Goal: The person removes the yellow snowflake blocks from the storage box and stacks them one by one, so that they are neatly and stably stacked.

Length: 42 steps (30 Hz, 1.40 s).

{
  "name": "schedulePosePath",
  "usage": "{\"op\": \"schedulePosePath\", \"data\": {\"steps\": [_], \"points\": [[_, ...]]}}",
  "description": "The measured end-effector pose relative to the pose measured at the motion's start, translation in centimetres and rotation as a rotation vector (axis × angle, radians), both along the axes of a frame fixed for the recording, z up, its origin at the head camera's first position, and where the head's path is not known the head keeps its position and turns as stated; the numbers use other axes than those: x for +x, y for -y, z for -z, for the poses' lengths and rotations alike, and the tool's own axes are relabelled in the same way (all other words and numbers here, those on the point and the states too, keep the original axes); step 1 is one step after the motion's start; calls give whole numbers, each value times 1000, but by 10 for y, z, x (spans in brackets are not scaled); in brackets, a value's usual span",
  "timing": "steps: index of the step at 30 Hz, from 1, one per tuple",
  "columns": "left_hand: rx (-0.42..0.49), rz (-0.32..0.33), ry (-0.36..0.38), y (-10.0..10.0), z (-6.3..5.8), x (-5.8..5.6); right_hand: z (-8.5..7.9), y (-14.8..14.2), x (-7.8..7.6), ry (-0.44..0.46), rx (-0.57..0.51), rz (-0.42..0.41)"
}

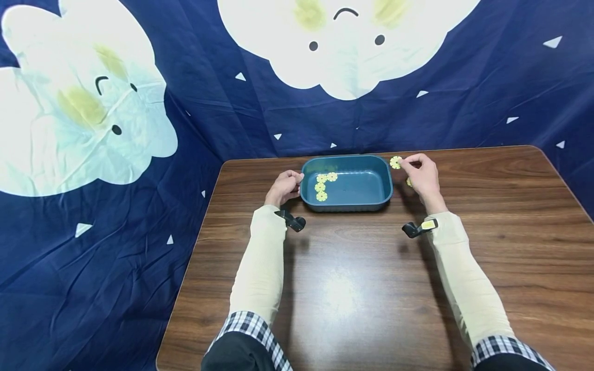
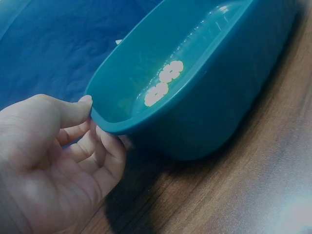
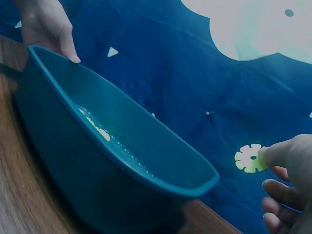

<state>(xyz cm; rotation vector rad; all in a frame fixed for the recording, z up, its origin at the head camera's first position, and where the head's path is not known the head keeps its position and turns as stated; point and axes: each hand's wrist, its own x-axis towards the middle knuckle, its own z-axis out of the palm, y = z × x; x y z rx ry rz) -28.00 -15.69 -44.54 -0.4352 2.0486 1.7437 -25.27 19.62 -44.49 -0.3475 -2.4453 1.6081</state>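
A dark teal plastic basin [image 1: 346, 206] stands near the table's back edge. My left hand [image 1: 284, 186] pinches its left rim, the thumb on the rim and the other fingers curled beneath, as the left wrist view shows. Several yellow notched discs [image 1: 321, 187] lie on the basin's floor at the left. Just past the right rim, my right hand [image 1: 423, 178] pinches another yellow notched disc [image 3: 249, 158] between thumb and fingertips. A further yellow disc [image 1: 409, 182] shows beside the right hand, partly covered by it.
The brown wood-grain table [image 1: 352, 268] has a bright glare spot in front of the basin. A dark blue curtain [image 1: 260, 118] with white clouds hangs right behind the table's back edge. Each wrist wears a small black camera [image 1: 292, 221].
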Motion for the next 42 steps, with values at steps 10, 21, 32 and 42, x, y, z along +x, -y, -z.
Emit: {"op": "schedulePosePath", "data": {"steps": [10,21,32,42], "points": [[1,-6,-1,-1,-2,1,9,-21,4,100,47,92],[-2,-11,-3,-1,-2,1,25,-39,4,207,100,119],[-15,-5,3,-1,1,0,33,-46,4,272,121,109],[-19,-7,-6,-1,2,0,36,-48,1,304,188,70]]}}
